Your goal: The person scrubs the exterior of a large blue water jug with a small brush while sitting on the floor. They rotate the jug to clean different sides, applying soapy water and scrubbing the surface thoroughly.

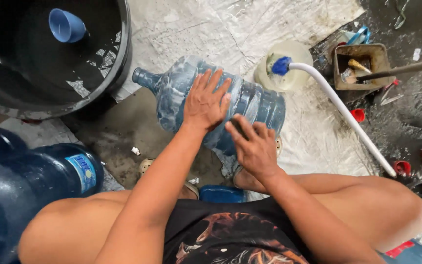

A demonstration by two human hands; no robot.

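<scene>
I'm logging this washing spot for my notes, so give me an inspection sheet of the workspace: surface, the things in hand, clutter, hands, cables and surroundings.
Surface: wet, stained concrete floor partly covered by a crinkled pale plastic sheet.
Things in hand: large blue water jug lying on its side, neck pointing left.
Clutter: red caps, brown box of tools, small white scraps.
Hands: left hand flat on the jug; right hand pressed on its near side.
Cables: nothing seen; a white hose with a blue tip runs to a pale container.
Surroundings: black tub of water with a floating blue cup; dark blue jugs at left.
</scene>
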